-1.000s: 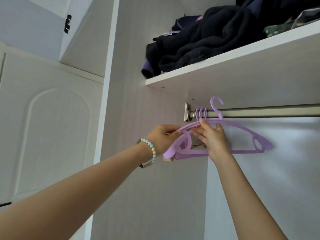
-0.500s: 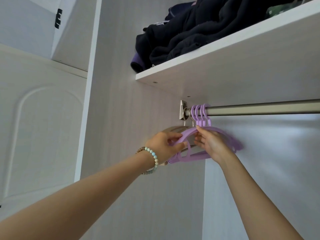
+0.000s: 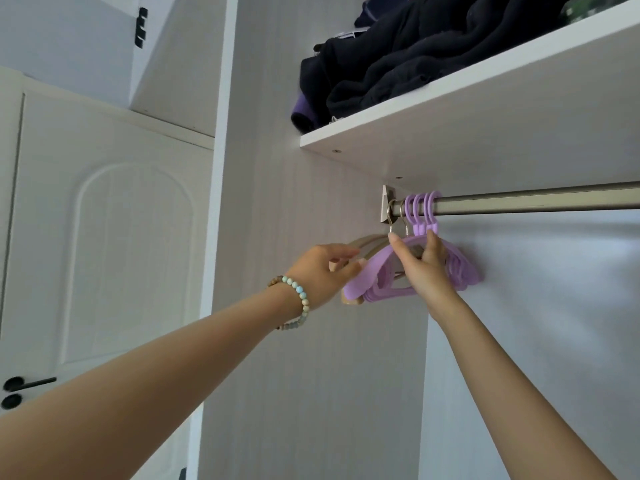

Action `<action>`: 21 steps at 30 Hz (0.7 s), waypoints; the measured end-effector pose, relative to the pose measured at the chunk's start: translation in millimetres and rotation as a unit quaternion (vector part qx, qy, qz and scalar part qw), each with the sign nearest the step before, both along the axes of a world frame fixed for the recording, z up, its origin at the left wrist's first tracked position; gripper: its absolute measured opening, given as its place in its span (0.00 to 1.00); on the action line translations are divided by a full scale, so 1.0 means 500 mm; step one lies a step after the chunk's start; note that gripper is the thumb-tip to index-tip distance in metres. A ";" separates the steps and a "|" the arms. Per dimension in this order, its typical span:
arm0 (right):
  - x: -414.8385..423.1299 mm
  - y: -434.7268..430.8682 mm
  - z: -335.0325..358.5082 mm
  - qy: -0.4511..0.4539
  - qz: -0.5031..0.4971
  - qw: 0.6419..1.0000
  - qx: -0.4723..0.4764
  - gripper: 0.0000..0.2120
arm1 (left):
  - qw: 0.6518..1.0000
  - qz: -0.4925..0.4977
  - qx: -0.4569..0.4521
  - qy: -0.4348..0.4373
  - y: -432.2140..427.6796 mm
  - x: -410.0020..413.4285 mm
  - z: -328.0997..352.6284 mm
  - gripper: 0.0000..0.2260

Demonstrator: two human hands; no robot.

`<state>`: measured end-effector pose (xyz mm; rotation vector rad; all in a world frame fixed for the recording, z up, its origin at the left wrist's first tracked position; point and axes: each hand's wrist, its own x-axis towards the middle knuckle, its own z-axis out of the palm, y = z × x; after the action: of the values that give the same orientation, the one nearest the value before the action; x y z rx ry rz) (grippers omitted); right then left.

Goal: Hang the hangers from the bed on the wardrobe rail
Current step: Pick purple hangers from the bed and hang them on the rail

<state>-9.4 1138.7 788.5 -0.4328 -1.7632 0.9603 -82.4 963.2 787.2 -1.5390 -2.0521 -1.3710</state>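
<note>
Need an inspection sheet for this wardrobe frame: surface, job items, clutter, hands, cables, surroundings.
Surface: white wardrobe shelf above a metal rail fixed to the side wall by a bracket.
Job's things: purple hangers bunched at the rail's left end, hooks over the rail; wooden hangers with metal hooks hang closest to the bracket.
Clutter: dark clothes piled on the shelf.
Hands: left hand touches the hangers' near ends, fingers loose; right hand pinches the purple hangers just under their hooks.
Cables: nothing seen.
Surroundings: white door with black handle on the left; beaded bracelet on the left wrist.
</note>
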 end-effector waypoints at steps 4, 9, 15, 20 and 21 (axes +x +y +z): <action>0.006 -0.113 0.003 0.049 0.016 0.994 0.101 0.36 | 0.997 0.044 0.022 0.059 -0.094 -0.001 0.009 0.18; -0.025 -0.274 0.003 0.051 0.059 0.979 0.189 0.32 | 0.983 0.130 0.030 0.125 -0.279 -0.020 0.002 0.20; -0.113 -0.546 -0.028 0.013 0.199 0.954 0.225 0.31 | 0.960 0.255 0.002 0.113 -0.591 -0.080 -0.056 0.25; -0.203 -0.829 -0.104 -0.024 0.290 0.922 0.256 0.31 | 0.922 0.373 -0.065 0.086 -0.913 -0.102 -0.144 0.28; -0.220 -0.888 -0.125 -0.031 0.305 0.915 0.264 0.31 | 0.912 0.396 -0.079 0.078 -0.980 -0.103 -0.167 0.29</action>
<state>-119.4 694.6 725.8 0.4685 -2.1699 0.8302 -133.9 473.4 703.4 -0.6554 -2.3166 -0.7550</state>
